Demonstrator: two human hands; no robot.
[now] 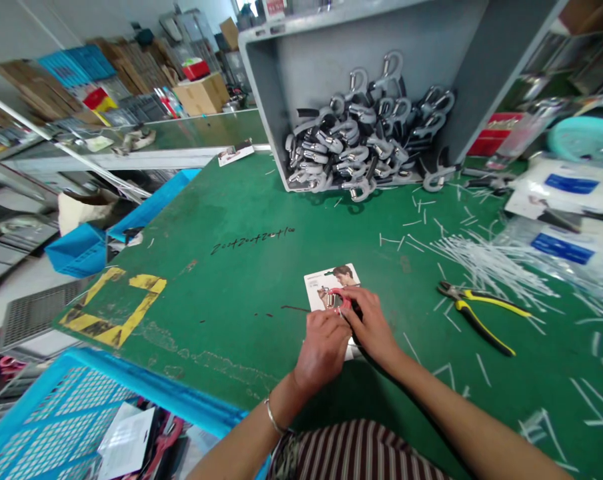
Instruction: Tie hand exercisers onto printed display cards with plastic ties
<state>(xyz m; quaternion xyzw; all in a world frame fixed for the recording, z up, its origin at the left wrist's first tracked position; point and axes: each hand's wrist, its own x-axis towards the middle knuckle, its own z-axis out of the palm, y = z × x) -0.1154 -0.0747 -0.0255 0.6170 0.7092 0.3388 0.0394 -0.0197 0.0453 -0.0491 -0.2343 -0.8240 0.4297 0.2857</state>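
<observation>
A red hand grip strengthener (346,303) with a metal spring lies against a printed backing card (315,281) on the green table. My right hand (374,321) is closed around the right side of the hand grip and presses it to the card. My left hand (325,343) is closed too, its fingertips pinched together at the lower part of the grip. A thin white strip, like a cable tie, shows by the fingertips, but its ends are hidden. Both hands cover the lower card.
A grey crate (274,110) tipped on its side holds many grey-and-black hand grips (351,143). Yellow-and-black cutting pliers (464,303) lie to the right, near a pile of white cable ties (474,260). A blue basket (61,387) stands at the lower left.
</observation>
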